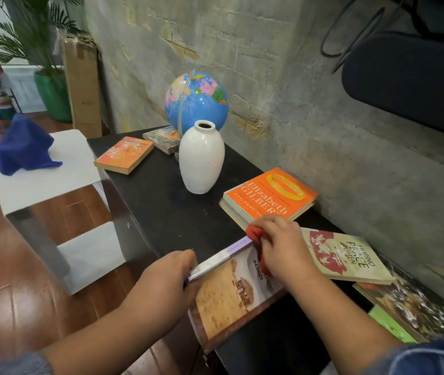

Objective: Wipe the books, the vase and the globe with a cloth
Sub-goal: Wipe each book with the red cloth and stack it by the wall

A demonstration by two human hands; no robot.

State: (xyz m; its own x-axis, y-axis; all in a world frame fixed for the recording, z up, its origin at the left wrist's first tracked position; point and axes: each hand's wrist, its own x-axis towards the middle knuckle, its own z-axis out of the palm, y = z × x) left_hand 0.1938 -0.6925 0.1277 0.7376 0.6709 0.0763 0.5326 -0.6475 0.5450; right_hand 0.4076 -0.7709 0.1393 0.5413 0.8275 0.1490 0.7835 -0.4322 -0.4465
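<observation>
Your right hand is bunched around a red cloth, fingers curled over it and pressing it onto the top corner of a tan book. Your left hand clamps the same book along its pale spine, fingers wrapped over the edge. That book lies flat at the near edge of the black table, and its lower corner juts out past the table's front.

Just right of your right hand lies a cream book with a red design, partly tucked under your wrist. Behind your knuckles sits a bright orange hardback, lying flat close to the rough wall. At the far right edge another book with a dark speckled cover rests beside the wall.

Farther back, the white vase stands upright mid-table, apart from the orange hardback. The globe stands right behind it at the table's far end. Two paperbacks lie there too: an orange one near the left edge, and a greyish one partly hidden by the vase and touching the globe's base.

Off to the left, a blue cloth sits heaped on a white stool over the wooden floor.
</observation>
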